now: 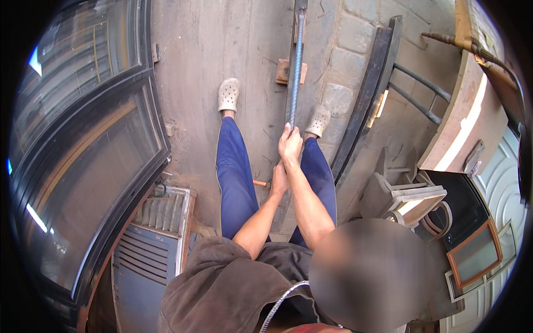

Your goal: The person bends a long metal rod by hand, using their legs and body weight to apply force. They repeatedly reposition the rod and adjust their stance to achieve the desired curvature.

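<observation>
Two hands, blue bar — near end hidden

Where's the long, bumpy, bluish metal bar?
In the head view, upper middle: the bar runs forward from the right hand, between the two pale, holed clogs.

We see a ribbed metal rod, a matt wood block under it, a smooth plastic clog left of it, rough stone paving right of it.

A dark-framed glass panel occupies the left side, above a grey slatted panel. A brown-framed pane and white moulded panel are at right.
</observation>
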Tool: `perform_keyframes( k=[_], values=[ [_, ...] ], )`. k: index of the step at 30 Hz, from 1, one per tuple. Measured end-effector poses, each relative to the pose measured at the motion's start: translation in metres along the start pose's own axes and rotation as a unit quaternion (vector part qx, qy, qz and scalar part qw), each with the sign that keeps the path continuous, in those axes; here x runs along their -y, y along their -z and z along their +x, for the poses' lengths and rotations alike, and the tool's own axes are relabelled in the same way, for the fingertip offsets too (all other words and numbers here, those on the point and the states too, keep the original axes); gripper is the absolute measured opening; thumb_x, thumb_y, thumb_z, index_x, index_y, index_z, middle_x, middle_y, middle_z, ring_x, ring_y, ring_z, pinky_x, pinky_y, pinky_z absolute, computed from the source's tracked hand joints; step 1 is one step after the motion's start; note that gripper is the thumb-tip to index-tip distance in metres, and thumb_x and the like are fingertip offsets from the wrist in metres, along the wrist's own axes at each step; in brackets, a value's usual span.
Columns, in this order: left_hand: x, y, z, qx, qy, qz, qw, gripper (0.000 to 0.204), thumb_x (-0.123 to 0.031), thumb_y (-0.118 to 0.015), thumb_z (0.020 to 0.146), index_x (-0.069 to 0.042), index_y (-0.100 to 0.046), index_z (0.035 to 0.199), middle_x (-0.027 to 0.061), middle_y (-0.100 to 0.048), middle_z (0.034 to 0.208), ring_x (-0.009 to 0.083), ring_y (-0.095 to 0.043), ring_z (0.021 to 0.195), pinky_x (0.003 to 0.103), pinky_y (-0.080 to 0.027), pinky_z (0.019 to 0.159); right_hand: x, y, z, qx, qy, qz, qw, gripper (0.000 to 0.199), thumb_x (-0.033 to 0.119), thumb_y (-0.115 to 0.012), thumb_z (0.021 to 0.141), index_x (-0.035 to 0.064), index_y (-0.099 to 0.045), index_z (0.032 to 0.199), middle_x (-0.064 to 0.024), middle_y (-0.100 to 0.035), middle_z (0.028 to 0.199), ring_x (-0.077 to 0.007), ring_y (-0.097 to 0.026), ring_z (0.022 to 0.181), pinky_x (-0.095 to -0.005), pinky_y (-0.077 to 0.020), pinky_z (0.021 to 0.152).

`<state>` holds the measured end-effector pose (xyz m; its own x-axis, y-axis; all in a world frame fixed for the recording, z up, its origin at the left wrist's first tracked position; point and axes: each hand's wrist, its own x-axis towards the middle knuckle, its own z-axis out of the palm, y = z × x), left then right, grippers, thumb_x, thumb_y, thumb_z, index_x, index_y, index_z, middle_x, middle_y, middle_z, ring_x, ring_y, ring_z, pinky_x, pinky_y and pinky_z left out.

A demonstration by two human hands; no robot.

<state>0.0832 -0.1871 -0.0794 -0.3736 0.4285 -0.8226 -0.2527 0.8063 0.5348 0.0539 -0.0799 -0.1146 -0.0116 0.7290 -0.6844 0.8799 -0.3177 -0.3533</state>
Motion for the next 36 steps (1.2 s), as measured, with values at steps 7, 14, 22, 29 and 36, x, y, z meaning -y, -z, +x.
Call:
perform_keyframes(
  k=[7, 14, 22, 29, 36],
  values=[
    [0.050, -0.050, 0.016, -0.053, -0.014, 0.037, 0.998, 0.047, -0.028, -0.068, 0.079, 0.003, -0.056, 0.112, 0.0293, -0.064, 0.090, 0.0445, -0.059, 0.096, 0.048, -0.049, 0.074, -0.048, -0.010, 0.022, 0.061, 0.018, 0.010, 0.998, 0.038, 0.034, -0.043, 0.099, -0.0028, -0.049, 0.099, -0.0315, -0.061, 0.074, -0.0502, -0.061, 0.075, -0.0560, -0.0464, 0.065],
    [0.084, -0.054, 0.039, -0.084, 0.014, 0.073, 0.994, 0.042, -0.026, -0.070, 0.077, 0.002, -0.061, 0.107, 0.0283, -0.064, 0.089, 0.0441, -0.062, 0.089, 0.050, -0.048, 0.071, -0.073, -0.035, 0.024, 0.053, 0.043, -0.030, 0.997, 0.036, 0.034, -0.046, 0.097, -0.0006, -0.045, 0.107, -0.0314, -0.063, 0.083, -0.0494, -0.061, 0.079, -0.0554, -0.0474, 0.069],
    [0.106, -0.033, 0.036, -0.003, 0.086, 0.034, 0.996, 0.032, -0.022, -0.065, 0.082, 0.003, -0.063, 0.102, 0.0242, -0.068, 0.089, 0.0328, -0.068, 0.084, 0.043, -0.050, 0.071, -0.072, -0.048, -0.015, 0.027, 0.010, -0.050, 0.998, 0.034, 0.033, -0.046, 0.097, 0.0002, -0.043, 0.103, -0.0311, -0.062, 0.085, -0.0492, -0.061, 0.082, -0.0553, -0.0467, 0.071],
    [0.101, -0.028, 0.021, 0.168, 0.039, -0.095, 0.981, 0.033, -0.025, -0.066, 0.083, 0.005, -0.064, 0.097, 0.0128, -0.070, 0.089, 0.0173, -0.064, 0.081, 0.035, -0.049, 0.069, -0.075, -0.032, -0.008, 0.019, 0.016, -0.070, 0.997, 0.038, 0.036, -0.046, 0.098, -0.0018, -0.042, 0.099, -0.0327, -0.059, 0.070, -0.0518, -0.059, 0.071, -0.0562, -0.0441, 0.059],
    [0.052, -0.051, -0.001, 0.125, 0.151, -0.239, 0.951, 0.034, -0.022, -0.072, 0.078, 0.007, -0.064, 0.092, 0.0136, -0.070, 0.082, 0.0133, -0.062, 0.079, 0.033, -0.048, 0.068, -0.072, -0.001, -0.006, 0.032, 0.008, -0.050, 0.998, 0.042, 0.036, -0.045, 0.098, -0.0059, -0.049, 0.096, -0.0323, -0.060, 0.076, -0.0508, -0.060, 0.080, -0.0531, -0.0456, 0.068]
  ],
)
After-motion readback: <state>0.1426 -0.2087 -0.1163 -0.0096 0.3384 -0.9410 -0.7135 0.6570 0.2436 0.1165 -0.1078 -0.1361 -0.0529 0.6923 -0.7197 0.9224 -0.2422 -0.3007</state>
